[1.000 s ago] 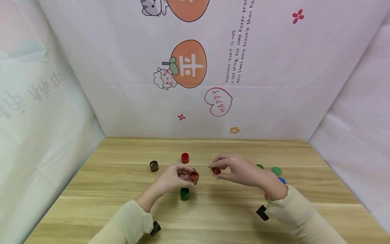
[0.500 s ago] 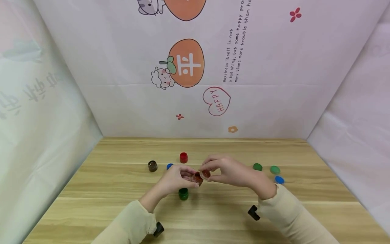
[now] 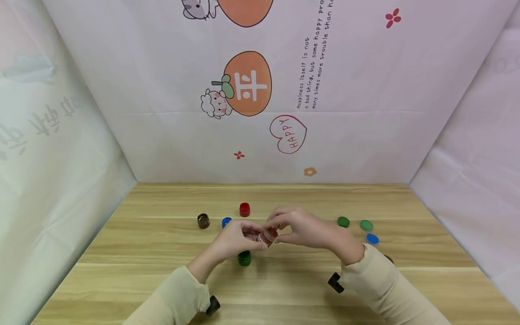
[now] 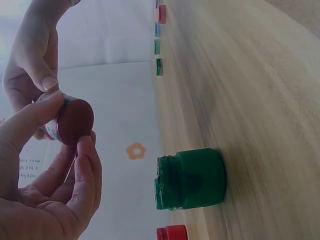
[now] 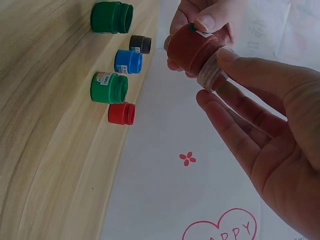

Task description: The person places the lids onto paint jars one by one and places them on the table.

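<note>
Lid (image 5: 212,75) moved onto brown jar (image 5: 190,47), left hand (image 3: 234,237) curled round jar, right hand (image 3: 302,228) pinching lid

Left grip (image 3: 236,237) and right grip (image 3: 299,227) face each other, close together, both curled in a pinch

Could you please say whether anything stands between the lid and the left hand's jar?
Nothing visible does: the right hand holds the lid at the mouth of the reddish-brown jar, which the left hand grips.
</note>
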`<state>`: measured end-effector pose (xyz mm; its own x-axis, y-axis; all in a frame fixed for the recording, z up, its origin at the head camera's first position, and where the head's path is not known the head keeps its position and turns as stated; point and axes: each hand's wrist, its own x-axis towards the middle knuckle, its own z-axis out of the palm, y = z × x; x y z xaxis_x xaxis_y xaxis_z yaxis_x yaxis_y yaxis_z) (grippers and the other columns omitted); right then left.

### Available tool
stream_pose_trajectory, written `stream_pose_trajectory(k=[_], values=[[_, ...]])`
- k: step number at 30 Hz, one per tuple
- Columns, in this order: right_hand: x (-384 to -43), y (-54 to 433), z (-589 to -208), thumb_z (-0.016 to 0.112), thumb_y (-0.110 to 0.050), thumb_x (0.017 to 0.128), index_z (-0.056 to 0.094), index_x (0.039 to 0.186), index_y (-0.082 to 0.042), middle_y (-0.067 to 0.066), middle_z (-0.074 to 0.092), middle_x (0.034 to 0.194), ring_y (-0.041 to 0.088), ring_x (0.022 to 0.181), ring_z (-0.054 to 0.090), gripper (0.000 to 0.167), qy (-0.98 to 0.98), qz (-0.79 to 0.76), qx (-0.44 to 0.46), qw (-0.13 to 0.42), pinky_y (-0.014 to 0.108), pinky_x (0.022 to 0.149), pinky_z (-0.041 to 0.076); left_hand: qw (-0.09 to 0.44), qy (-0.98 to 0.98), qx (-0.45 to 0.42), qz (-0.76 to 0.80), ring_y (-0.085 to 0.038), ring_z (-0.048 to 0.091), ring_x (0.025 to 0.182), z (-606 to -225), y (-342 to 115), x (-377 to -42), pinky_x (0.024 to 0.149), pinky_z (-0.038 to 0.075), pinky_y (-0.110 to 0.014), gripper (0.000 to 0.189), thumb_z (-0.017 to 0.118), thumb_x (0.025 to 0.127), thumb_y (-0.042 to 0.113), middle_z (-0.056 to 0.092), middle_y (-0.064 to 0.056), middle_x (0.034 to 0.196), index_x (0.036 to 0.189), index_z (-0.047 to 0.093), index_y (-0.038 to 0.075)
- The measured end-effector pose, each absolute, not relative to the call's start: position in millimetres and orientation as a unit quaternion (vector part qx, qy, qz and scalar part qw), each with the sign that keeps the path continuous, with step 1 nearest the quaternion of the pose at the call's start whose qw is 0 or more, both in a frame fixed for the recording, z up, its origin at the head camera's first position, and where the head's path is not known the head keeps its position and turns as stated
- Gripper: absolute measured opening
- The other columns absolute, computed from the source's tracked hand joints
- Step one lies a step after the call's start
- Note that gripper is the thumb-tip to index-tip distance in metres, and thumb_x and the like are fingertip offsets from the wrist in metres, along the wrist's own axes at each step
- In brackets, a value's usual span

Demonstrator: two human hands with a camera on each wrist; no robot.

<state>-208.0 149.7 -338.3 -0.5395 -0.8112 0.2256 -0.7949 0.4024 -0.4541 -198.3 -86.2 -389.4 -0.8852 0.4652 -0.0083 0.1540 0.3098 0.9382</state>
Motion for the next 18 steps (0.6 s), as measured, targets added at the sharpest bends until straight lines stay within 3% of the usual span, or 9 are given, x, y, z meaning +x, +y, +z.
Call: stream_pose_trajectory(k=[13,18], values=[[-207.3,148.6,-339.4,0.078,-0.014,0.093,0.077,0.118,-0.007,-0.006,0.069,0.099,0.005,0.088,0.065,0.027,0.845,-0.263,-0.464,0.028,0.026,0.08,0.057,0.139,0.799,0.185,0.556,-0.014,0.066,0.088,-389.1,-82.8,-198.3,0.078,0.056,-0.029,0.041,0.087,0.083,0.015,0.072,-0.002,0.098,0.117,0.072,-0.002],[-206.6,152.3,-340.9,0.081,-0.016,0.091,0.072,0.127,-0.004,0.0,0.071,0.11,0.011,0.089,0.067,0.039,0.855,-0.258,-0.45,0.03,0.027,0.08,0.058,0.138,0.797,0.193,0.555,-0.014,0.066,0.087,-390.5,-83.5,-198.5,0.077,0.056,-0.028,0.04,0.087,0.084,0.015,0.073,-0.001,0.097,0.117,0.073,-0.002]])
